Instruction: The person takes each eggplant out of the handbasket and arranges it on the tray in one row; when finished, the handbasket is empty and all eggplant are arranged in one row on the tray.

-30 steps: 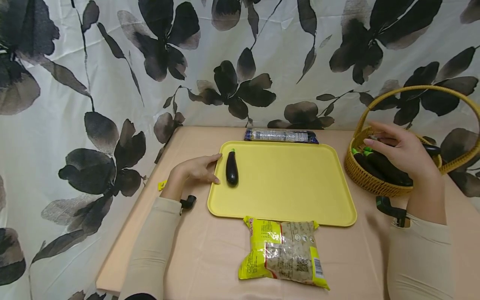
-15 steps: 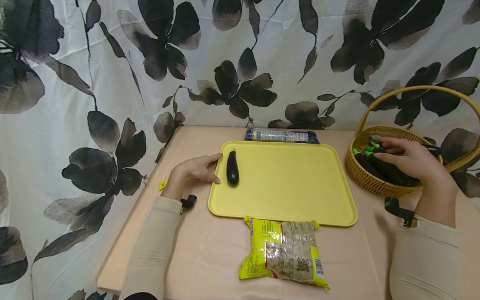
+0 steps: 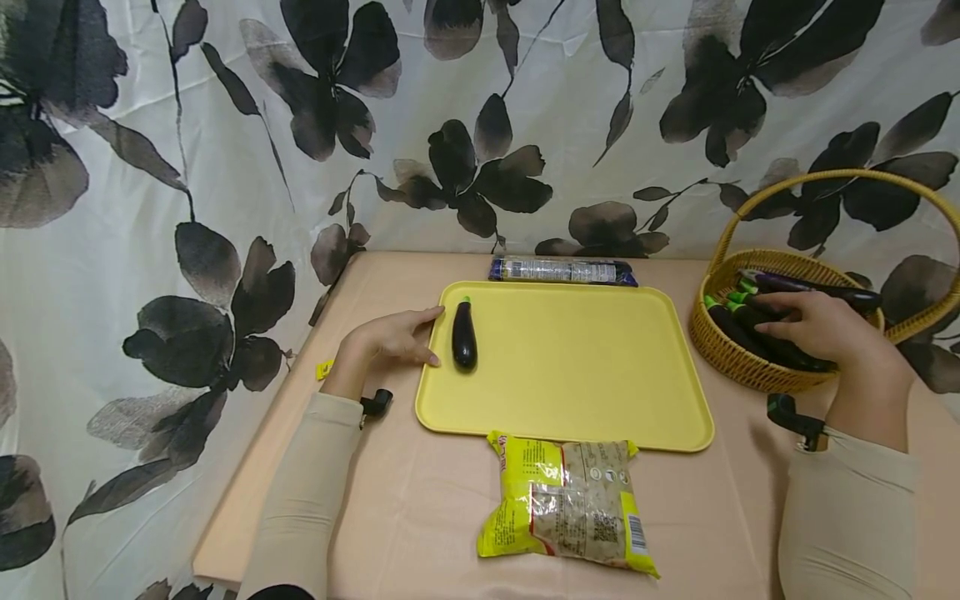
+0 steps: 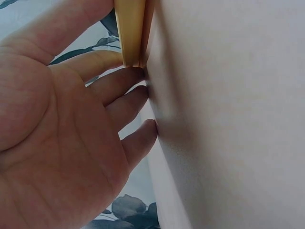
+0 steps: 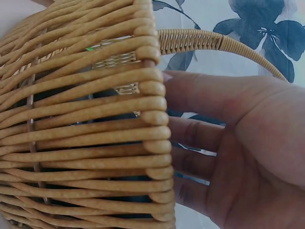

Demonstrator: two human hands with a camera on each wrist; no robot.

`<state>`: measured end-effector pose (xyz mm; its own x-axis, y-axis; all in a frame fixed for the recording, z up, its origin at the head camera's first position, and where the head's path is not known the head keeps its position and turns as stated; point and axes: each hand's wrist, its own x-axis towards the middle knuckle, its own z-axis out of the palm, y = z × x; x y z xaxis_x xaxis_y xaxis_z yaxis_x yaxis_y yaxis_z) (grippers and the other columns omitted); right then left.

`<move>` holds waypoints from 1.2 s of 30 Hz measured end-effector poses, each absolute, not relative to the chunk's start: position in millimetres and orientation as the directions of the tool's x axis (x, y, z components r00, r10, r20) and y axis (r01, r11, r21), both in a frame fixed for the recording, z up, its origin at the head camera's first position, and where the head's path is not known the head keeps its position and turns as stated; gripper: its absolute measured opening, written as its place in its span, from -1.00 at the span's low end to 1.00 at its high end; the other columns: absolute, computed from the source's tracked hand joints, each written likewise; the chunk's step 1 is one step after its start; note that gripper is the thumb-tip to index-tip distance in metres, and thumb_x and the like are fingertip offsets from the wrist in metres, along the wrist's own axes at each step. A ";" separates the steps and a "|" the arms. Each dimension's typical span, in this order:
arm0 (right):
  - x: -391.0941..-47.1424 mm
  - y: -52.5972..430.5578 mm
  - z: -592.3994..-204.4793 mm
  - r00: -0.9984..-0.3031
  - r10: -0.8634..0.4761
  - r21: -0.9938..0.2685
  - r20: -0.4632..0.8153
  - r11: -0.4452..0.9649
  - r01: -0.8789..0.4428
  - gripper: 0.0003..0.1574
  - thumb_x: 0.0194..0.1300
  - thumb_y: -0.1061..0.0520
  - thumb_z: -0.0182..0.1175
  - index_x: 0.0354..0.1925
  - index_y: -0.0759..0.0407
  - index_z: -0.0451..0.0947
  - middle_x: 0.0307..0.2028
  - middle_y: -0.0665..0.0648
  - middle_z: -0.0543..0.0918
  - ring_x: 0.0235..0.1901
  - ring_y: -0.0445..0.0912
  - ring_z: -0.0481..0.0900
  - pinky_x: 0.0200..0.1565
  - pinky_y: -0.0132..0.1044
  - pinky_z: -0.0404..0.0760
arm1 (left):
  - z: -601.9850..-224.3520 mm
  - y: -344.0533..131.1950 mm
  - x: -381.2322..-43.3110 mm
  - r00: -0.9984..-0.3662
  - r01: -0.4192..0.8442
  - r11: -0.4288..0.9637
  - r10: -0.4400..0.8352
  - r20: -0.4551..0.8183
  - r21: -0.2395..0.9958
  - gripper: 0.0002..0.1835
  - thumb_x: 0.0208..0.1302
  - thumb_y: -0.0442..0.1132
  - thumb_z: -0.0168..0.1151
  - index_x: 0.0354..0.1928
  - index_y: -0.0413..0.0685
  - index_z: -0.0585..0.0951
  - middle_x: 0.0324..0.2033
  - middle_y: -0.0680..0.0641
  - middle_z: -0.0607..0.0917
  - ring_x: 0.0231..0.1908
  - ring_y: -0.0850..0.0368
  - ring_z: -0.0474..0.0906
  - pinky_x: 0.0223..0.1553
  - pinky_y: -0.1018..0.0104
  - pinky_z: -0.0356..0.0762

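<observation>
In the head view my left hand [image 3: 393, 337] lies at the left edge of a yellow tray [image 3: 570, 367], thumb and fingertips touching its rim. The left wrist view shows this hand's fingers [image 4: 128, 105] fairly straight, tips against the table surface beside the tray edge. A dark purple eggplant [image 3: 464, 336] lies lengthwise at the tray's left side. My right hand [image 3: 832, 329] reaches into a wicker basket [image 3: 750, 375] of several eggplants, its fingers down among them. One longer eggplant [image 3: 813, 287] lies behind those fingers. In the right wrist view the basket wall [image 5: 86, 124] hides the fingertips.
A yellow and clear bag [image 3: 566, 504] lies in front of the tray, its top edge against the rim. Behind the tray is a dark blue packet [image 3: 562, 272]. The basket's tall handle [image 3: 840, 177] arches beside my right hand. A floral cloth [image 3: 465, 125] hangs behind the table.
My right hand has moved lower into the basket and toward the viewer, so the longer eggplant at the back shows more fully. My left hand and the tray have stayed put.
</observation>
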<state>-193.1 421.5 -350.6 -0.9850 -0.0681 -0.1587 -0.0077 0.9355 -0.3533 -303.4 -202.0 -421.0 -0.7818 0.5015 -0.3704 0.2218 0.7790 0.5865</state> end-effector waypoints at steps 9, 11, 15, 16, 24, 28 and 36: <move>-195.4 423.8 -350.4 -0.979 -0.058 -0.306 -0.197 0.952 0.005 -0.22 0.52 -0.09 0.21 0.48 0.31 0.33 0.36 0.73 0.23 0.29 0.70 0.15 0.23 0.67 0.14 | -418.9 -201.7 -303.2 -0.782 0.214 0.775 0.500 -0.371 0.595 0.18 0.16 0.03 0.58 0.69 0.13 0.04 0.67 -0.02 0.03 0.67 -0.03 -0.18 0.66 -0.04 -0.17; -196.1 423.7 -350.9 -0.978 -0.053 -0.295 -0.203 0.956 0.009 -0.28 0.50 0.02 0.23 0.46 0.31 0.35 0.35 0.73 0.26 0.28 0.70 0.17 0.23 0.67 0.17 | -418.4 -201.4 -303.2 -0.781 0.214 0.774 0.502 -0.371 0.596 0.17 0.17 0.02 0.58 0.69 0.12 0.04 0.67 -0.02 0.03 0.67 -0.03 -0.18 0.66 -0.04 -0.17; -196.1 422.9 -350.9 -0.976 -0.040 -0.289 -0.215 0.957 0.024 -0.33 0.46 0.11 0.27 0.43 0.31 0.40 0.33 0.72 0.28 0.27 0.69 0.18 0.21 0.67 0.19 | -418.1 -201.0 -303.5 -0.779 0.222 0.772 0.508 -0.368 0.595 0.17 0.18 0.02 0.57 0.69 0.11 0.03 0.67 -0.03 0.03 0.67 -0.03 -0.18 0.66 -0.03 -0.16; -195.9 422.3 -350.6 -0.975 -0.038 -0.290 -0.218 0.957 0.027 -0.33 0.46 0.10 0.27 0.42 0.30 0.41 0.33 0.72 0.28 0.27 0.69 0.17 0.21 0.67 0.18 | -418.1 -201.0 -303.5 -0.779 0.223 0.772 0.508 -0.367 0.595 0.17 0.18 0.03 0.57 0.69 0.11 0.03 0.67 -0.03 0.03 0.67 -0.03 -0.18 0.66 -0.03 -0.16; -194.8 415.8 -347.9 -0.973 -0.065 -0.273 -0.222 0.962 -0.003 -0.39 0.46 0.15 0.26 0.39 0.31 0.46 0.32 0.73 0.31 0.25 0.68 0.23 0.20 0.66 0.22 | -418.5 -201.5 -303.2 -0.781 0.226 0.770 0.510 -0.361 0.597 0.17 0.17 0.02 0.58 0.68 0.11 0.04 0.67 -0.04 0.04 0.66 -0.03 -0.17 0.66 -0.04 -0.15; -195.7 414.4 -347.9 -0.972 -0.077 -0.269 -0.221 0.963 -0.015 -0.42 0.46 0.19 0.23 0.38 0.31 0.48 0.30 0.74 0.31 0.24 0.70 0.24 0.20 0.65 0.23 | -418.8 -201.5 -302.8 -0.782 0.230 0.776 0.507 -0.363 0.588 0.17 0.17 0.04 0.58 0.69 0.12 0.04 0.67 -0.05 0.04 0.66 -0.05 -0.16 0.65 -0.05 -0.14; -195.0 412.0 -347.7 -0.964 -0.091 -0.276 -0.250 0.961 -0.019 -0.42 0.50 0.12 0.21 0.39 0.31 0.48 0.31 0.72 0.33 0.25 0.68 0.25 0.21 0.66 0.22 | -418.7 -201.1 -301.9 -0.785 0.219 0.785 0.494 -0.372 0.580 0.16 0.17 0.05 0.57 0.69 0.15 0.04 0.67 -0.03 0.03 0.67 -0.04 -0.17 0.66 -0.06 -0.15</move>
